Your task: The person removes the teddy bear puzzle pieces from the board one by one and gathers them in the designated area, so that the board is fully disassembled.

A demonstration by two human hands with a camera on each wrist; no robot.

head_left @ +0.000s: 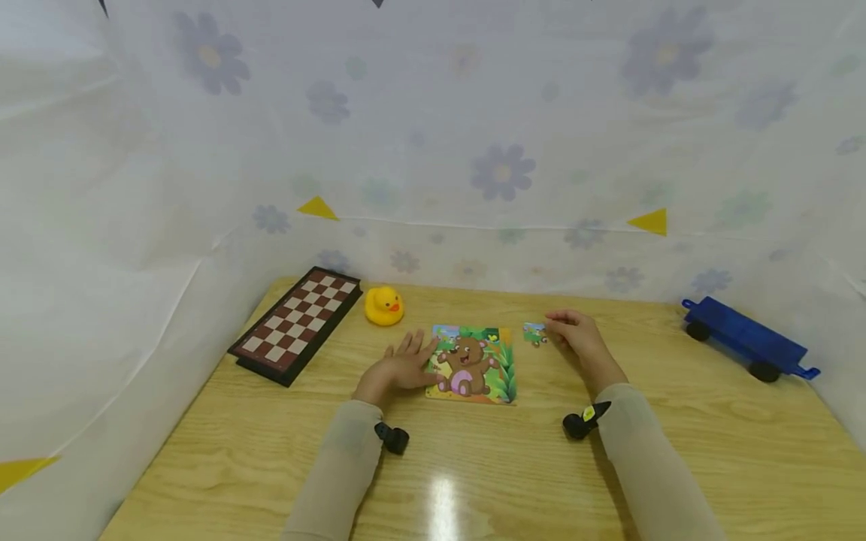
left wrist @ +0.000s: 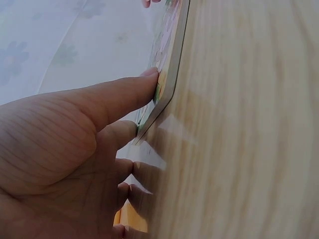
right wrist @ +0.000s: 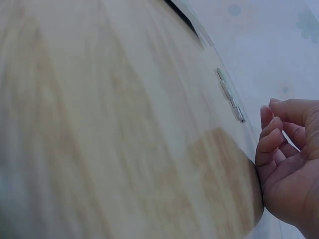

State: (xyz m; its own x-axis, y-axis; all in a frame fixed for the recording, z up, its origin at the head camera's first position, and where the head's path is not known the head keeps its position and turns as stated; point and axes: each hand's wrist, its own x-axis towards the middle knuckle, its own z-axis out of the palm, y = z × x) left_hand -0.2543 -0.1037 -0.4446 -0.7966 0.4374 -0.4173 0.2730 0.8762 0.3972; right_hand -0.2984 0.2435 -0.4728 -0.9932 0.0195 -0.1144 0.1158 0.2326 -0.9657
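Observation:
A square jigsaw puzzle with a brown bear picture lies on the wooden table. My left hand rests at its left side, fingers spread. In the left wrist view, the thumb touches the face near a corner of the puzzle, and the index fingertip reaches its edge. To the right of the puzzle lies a small loose puzzle piece. My right hand is just right of that piece, fingers loosely curled. The right wrist view shows a gap between the fingertips and the piece.
A yellow rubber duck stands behind my left hand. Further left is a checkered board box. A blue toy wagon with black wheels sits at the table's far right. A flowered white curtain hangs behind the table.

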